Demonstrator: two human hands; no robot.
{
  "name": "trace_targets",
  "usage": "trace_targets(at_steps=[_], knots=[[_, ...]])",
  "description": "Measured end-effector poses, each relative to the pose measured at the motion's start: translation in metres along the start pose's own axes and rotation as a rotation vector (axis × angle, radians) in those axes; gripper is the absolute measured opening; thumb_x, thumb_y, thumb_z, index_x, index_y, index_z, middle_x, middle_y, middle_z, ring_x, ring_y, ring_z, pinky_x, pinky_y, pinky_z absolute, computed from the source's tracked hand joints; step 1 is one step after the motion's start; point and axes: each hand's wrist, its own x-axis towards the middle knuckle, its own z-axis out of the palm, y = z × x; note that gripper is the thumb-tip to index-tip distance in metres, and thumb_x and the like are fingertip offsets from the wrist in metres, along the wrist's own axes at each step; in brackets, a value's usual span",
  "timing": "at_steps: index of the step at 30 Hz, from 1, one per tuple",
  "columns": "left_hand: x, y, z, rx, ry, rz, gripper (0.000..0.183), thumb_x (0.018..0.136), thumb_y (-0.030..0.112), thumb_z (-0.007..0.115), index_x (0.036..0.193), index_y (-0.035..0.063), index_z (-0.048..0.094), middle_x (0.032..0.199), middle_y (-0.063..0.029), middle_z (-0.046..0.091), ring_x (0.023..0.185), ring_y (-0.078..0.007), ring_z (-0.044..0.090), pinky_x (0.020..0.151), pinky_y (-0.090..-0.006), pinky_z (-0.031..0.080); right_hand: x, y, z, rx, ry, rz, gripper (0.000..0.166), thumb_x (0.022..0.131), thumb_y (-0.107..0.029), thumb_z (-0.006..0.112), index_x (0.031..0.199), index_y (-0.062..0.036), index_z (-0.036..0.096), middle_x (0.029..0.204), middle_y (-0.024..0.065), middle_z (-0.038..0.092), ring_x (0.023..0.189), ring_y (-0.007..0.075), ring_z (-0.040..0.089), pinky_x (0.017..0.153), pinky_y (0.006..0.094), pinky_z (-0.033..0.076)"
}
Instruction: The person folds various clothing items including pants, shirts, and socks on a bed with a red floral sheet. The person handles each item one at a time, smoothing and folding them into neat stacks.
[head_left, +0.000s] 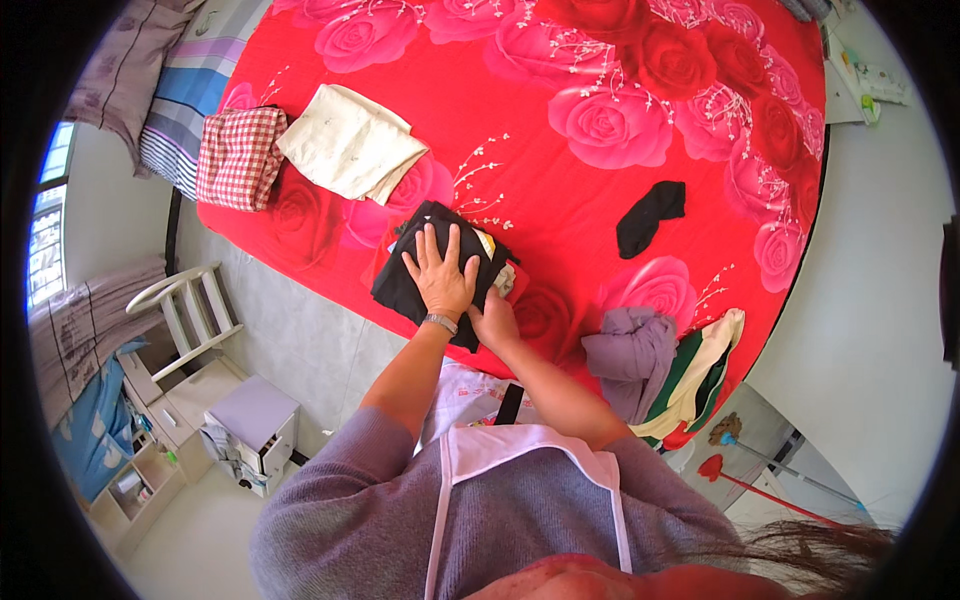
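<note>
A stack of folded clothes (409, 281) with a black garment on top lies near the bed's front edge. My left hand (439, 274), with a watch at the wrist, rests flat on it, fingers spread. At the stack's right edge my right hand (496, 321) grips the cloth, its fingertips partly hidden. Beyond the stack lies a folded cream cloth (352, 142), beside a folded red-and-white checked cloth (241, 159). A black crumpled garment (649, 217) is farther right. Toward the near right corner are a crumpled purple garment (634, 352) and a green and cream garment (694, 375).
All the clothes lie on a bed with a red rose-printed sheet (540, 232). On the floor side at left stand a white chair (191, 315) and a small drawer cabinet (255, 420). Long-handled cleaning tools (780, 491) are at the lower right, near a white wall (862, 277).
</note>
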Motion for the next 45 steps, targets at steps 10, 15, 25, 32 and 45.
trace_targets(at_steps=[10, 15, 25, 32, 45], knots=[[0.016, 0.003, -0.035, -0.033, -0.020, -0.032, 0.064, 0.083, 0.043, 0.056, 0.139, 0.0171, 0.039, 0.142, -0.0214, 0.033, 0.132, -0.0377, 0.029, 0.106, -0.0576, 0.017, 0.013, -0.015, -0.018, 0.270, -0.125, -0.114, 0.037, 0.074, -0.023, 0.071, 0.101, -0.0003, 0.061, 0.097, 0.0210, 0.064, 0.092, 0.0377, 0.061, 0.080, 0.0419, 0.048], [0.031, 0.014, -0.111, -0.105, 0.074, -0.021, 0.069, 0.079, 0.031, 0.064, 0.139, 0.0089, 0.037, 0.140, -0.0229, 0.035, 0.130, -0.0388, 0.032, 0.107, -0.0536, 0.020, 0.018, -0.058, -0.043, 0.222, -0.017, -0.417, 0.030, 0.074, -0.020, 0.071, 0.094, 0.0004, 0.063, 0.091, 0.0189, 0.065, 0.085, 0.0367, 0.061, 0.076, 0.0411, 0.047], [0.054, 0.036, -0.170, -0.369, 0.338, 0.132, 0.071, 0.081, 0.013, 0.063, 0.140, -0.0023, 0.027, 0.139, -0.0247, 0.036, 0.129, -0.0399, 0.033, 0.106, -0.0473, 0.025, 0.085, -0.090, -0.115, 0.508, 0.150, -0.324, 0.035, 0.073, -0.021, 0.074, 0.066, 0.0025, 0.048, 0.056, 0.0121, 0.048, 0.053, 0.0146, 0.044, 0.049, 0.0373, 0.036], [0.033, 0.039, -0.130, -0.575, 0.112, 0.165, 0.071, 0.080, 0.006, 0.061, 0.140, -0.0039, 0.024, 0.141, -0.0251, 0.033, 0.131, -0.0394, 0.031, 0.107, -0.0426, 0.027, 0.130, 0.104, -0.117, 0.135, 0.458, 0.252, 0.029, 0.080, -0.018, 0.065, 0.096, 0.0045, 0.059, 0.067, 0.0147, 0.059, 0.059, 0.0244, 0.061, 0.057, 0.0355, 0.048], [0.010, 0.081, -0.115, -0.828, -0.162, 0.188, 0.063, 0.083, 0.002, 0.058, 0.140, 0.0035, 0.030, 0.114, -0.0190, 0.056, 0.096, -0.0232, 0.059, 0.082, -0.0338, 0.048, -0.114, 0.093, -0.248, -0.415, 0.976, 0.151, 0.044, 0.078, -0.023, 0.066, 0.113, 0.0001, 0.056, 0.089, 0.0202, 0.062, 0.085, 0.0362, 0.061, 0.076, 0.0422, 0.048]])
